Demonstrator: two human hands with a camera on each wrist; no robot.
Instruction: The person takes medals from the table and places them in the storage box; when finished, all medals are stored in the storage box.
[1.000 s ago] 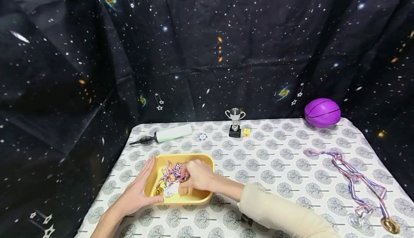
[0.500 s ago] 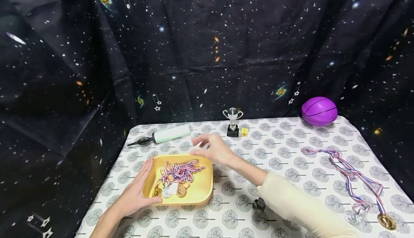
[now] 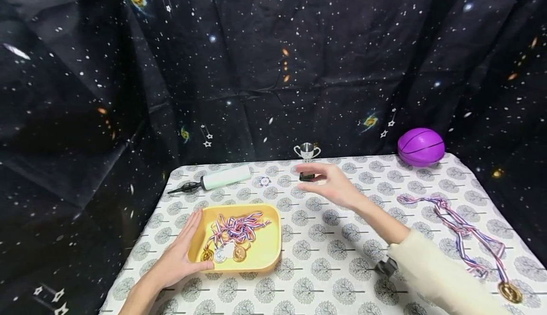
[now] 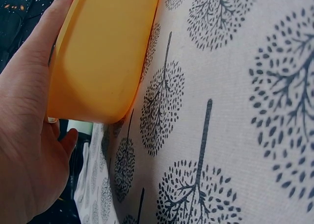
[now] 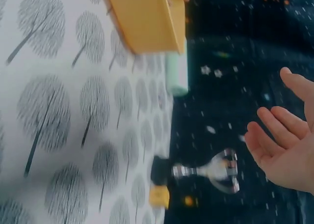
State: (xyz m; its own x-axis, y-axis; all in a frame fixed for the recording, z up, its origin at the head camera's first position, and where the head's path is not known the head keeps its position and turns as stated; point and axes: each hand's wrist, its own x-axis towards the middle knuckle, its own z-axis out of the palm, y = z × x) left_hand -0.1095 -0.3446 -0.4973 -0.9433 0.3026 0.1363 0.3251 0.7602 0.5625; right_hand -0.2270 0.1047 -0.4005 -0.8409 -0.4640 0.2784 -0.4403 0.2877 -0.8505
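My left hand [image 3: 181,253] holds the near left corner of a yellow plastic tub [image 3: 271,253], thumb over the near rim and fingers along the left end; the left wrist view shows the tub's outer wall [image 4: 108,52] beside that hand. Inside the tub lie a gold medal [image 3: 207,255], a silver medal [image 3: 220,255] and a bronze-coloured medal [image 3: 239,253], their striped ribbons [image 3: 239,227] heaped behind them. My right hand [image 3: 331,184] is in the air with nothing in it, fingers and thumb apart. It partly covers a small silver trophy cup [image 3: 306,150] on a black base.
A hand pump [image 3: 226,177] lies at the back left, near a round chip [image 3: 265,181]. At the back right sits a purple ball [image 3: 421,147]. More ribbons [image 3: 466,229] with a gold medal [image 3: 510,292] lie along the right. A yellow block [image 5: 159,196] stands beside the trophy.
My right hand has let go of the medals in the tub, risen out of it and moved right and away, in front of the trophy. My left hand keeps its place on the tub.
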